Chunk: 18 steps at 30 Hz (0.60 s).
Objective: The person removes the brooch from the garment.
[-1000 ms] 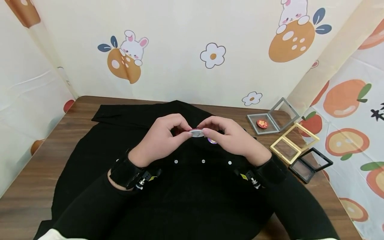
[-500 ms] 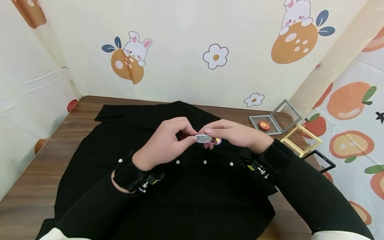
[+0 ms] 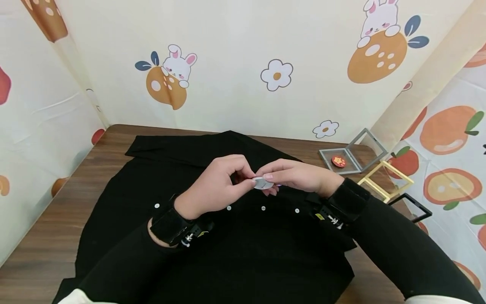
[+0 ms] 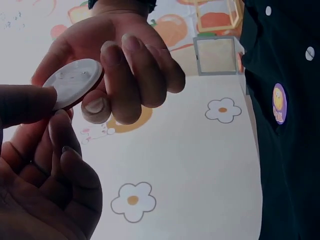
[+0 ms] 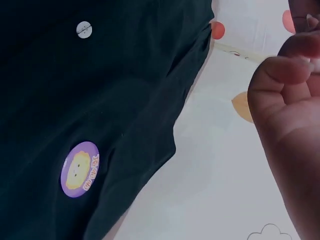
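My left hand (image 3: 218,185) pinches a round pin badge (image 3: 262,183) between thumb and fingers above the black shirt (image 3: 243,253). The badge's white back, with its metal pin, shows in the left wrist view, tilted and edged in red. From the other side my right hand (image 3: 301,179) holds the badge's right edge with thumb and fingertips. On the shirt lies a purple-rimmed badge (image 5: 80,170) with a yellow face; in the head view it is mostly hidden behind the right hand. White buttons (image 3: 263,208) run across the shirt.
At the right of the wooden table (image 3: 102,164) an open grey case (image 3: 341,158) holds a red badge (image 3: 338,161). Nearer stand an open yellow case (image 3: 398,171) and a black case (image 3: 417,206), partly behind the right arm. A patterned curtain (image 3: 228,84) encloses the table.
The badge and both hands have shifted slightly right and down in the head view. The right hand has turned flatter, its forearm now covering part of the yellow and black cases.
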Tool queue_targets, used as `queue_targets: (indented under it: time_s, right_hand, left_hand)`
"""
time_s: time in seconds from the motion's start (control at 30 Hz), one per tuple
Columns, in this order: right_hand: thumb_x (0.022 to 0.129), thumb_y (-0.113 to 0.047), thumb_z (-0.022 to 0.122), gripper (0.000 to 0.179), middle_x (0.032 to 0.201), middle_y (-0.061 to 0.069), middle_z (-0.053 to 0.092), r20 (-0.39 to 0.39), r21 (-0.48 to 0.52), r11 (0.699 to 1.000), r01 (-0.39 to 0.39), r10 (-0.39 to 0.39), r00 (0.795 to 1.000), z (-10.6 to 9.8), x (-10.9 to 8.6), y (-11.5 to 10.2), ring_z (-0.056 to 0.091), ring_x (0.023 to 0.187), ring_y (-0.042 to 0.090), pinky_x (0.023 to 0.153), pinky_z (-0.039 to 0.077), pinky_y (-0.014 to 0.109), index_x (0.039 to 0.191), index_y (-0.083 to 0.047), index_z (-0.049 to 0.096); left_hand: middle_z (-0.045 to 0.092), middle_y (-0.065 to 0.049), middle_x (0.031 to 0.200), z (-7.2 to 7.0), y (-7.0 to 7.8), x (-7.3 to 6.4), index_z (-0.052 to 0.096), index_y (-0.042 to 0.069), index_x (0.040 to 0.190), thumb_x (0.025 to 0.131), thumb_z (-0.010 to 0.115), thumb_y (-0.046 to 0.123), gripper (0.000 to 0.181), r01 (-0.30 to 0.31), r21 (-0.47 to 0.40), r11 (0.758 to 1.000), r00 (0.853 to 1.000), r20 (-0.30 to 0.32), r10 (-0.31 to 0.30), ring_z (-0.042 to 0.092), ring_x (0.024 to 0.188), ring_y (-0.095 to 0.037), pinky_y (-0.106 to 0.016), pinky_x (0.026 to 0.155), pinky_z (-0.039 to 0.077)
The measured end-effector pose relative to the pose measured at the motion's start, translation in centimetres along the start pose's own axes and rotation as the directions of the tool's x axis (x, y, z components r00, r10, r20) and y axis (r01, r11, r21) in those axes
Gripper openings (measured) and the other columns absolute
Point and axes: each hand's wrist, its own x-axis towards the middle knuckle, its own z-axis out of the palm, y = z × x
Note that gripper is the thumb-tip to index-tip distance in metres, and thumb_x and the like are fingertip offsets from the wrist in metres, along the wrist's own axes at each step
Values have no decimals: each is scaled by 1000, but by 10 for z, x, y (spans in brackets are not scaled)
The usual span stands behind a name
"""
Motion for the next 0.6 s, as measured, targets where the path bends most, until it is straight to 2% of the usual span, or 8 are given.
queue_targets:
  time_s: [0.17,0.37,0.6]
  right_hand:
    - [108,-20,42,36,90,16,58,26,33,999,-3,2,1000,-1,0,1,53,80,26,71,47,30,118,9,62]
    - [108,-20,43,35,90,14,58,37,31,998,-52,51,998,-3,-1,0,53,81,26,71,47,28,118,8,62]
    - [108,-21,43,35,93,14,58,32,38,993,-113,111,993,-3,-5,5,52,83,30,72,46,28,121,7,61]
  left_hand:
    - [62,8,86,1,2,2,69,15,86,93,74,4,14,5,3,1000,1000,28,-5,57,75,-8,-28,65,53]
    - [63,8,88,1,2,2,70,15,90,94,74,6,11,35,5,999,998,56,-35,59,76,-8,-29,66,54]
    - [62,9,89,4,-2,0,71,12,94,97,72,13,3,57,74,996,993,98,-64,57,75,-6,-26,66,53]
